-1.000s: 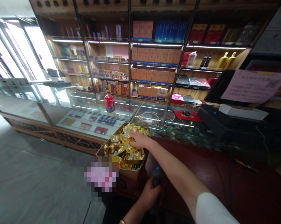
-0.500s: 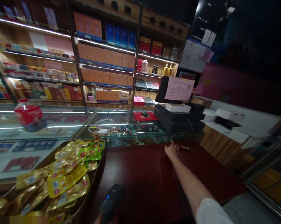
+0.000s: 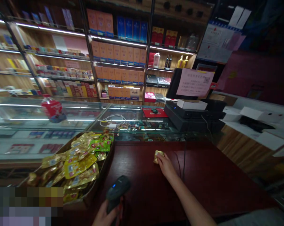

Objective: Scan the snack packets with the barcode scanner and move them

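At the bottom centre, my left hand (image 3: pixel 106 213) is closed round the handle of a black barcode scanner (image 3: pixel 118 188), whose small blue light is lit. My right hand (image 3: pixel 165 161) reaches over the dark red table top (image 3: pixel 142 175) and grips a small gold snack packet (image 3: pixel 158 156) at its edge, just above the wood. Left of the scanner stands a cardboard box (image 3: pixel 104 171) heaped with gold, yellow and green snack packets (image 3: pixel 82 164). The lettering on the packets is too blurred to read.
Beyond the table runs a glass display counter (image 3: pixel 97 110) with a red jar (image 3: pixel 51 108), a white cable (image 3: pixel 113 121) and a mouse (image 3: pixel 154 111) on a red mat. A monitor (image 3: pixel 175 83) stands at right. A thin black cord (image 3: pixel 184 160) crosses the table.
My right hand has moved left across the table and now has a gold snack packet in its fingers. The scanner in my left hand has come up a little further into view.
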Demonstrator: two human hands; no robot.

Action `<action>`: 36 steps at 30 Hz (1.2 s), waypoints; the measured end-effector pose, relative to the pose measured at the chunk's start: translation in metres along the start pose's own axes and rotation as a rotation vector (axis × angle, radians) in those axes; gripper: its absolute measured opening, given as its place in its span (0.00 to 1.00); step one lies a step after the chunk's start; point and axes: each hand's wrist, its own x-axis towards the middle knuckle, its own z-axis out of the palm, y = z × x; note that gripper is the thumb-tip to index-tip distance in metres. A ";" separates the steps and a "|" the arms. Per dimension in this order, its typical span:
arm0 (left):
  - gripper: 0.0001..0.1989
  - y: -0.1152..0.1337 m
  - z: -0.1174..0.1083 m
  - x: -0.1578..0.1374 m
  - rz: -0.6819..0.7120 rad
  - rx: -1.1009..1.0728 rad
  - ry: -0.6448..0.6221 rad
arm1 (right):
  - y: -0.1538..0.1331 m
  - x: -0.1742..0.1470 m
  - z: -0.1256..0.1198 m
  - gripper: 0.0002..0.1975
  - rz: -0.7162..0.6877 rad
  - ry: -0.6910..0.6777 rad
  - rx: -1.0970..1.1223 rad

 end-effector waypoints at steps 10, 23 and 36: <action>0.21 0.019 0.005 -0.045 0.007 -0.129 -0.021 | -0.084 -0.096 0.040 0.28 -0.059 0.194 0.350; 0.16 0.043 0.009 -0.076 0.035 -0.077 -0.078 | -0.095 -0.099 0.026 0.25 -0.125 0.191 0.415; 0.16 0.032 0.001 -0.073 0.007 -0.137 -0.053 | -0.091 -0.100 0.030 0.26 -0.117 0.151 0.394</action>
